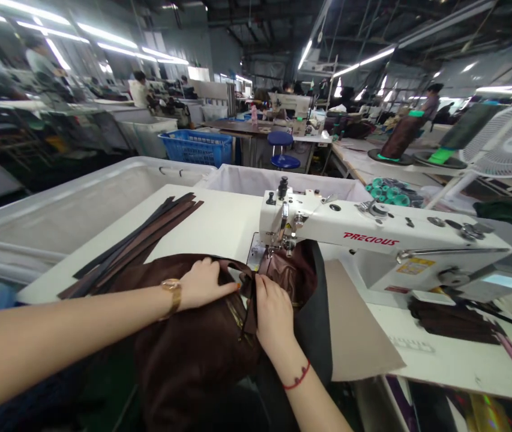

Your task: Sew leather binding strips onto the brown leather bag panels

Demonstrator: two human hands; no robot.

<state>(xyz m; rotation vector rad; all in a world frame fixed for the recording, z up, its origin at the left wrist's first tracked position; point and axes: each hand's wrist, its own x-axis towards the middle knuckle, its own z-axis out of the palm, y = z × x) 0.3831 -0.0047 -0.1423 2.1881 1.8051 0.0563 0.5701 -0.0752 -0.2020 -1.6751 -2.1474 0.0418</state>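
A dark brown fabric piece (192,348) lies bunched on the white sewing table (219,225) and hangs over its front edge. My left hand (204,284) presses flat on the fabric, fingers stretched toward the needle. My right hand (274,312) rests on the fabric just right of a dark strap, fingers together and pinching the material below the presser foot (278,246) of the white sewing machine (373,240). A gold watch sits on my left wrist, a red string on my right.
A bundle of dark straps (134,246) lies at the table's left. Large white bins (57,210) stand left and behind. A tan board (355,324) and dark pieces (454,321) lie to the right. A fan (508,144) stands far right. Other people work in the background.
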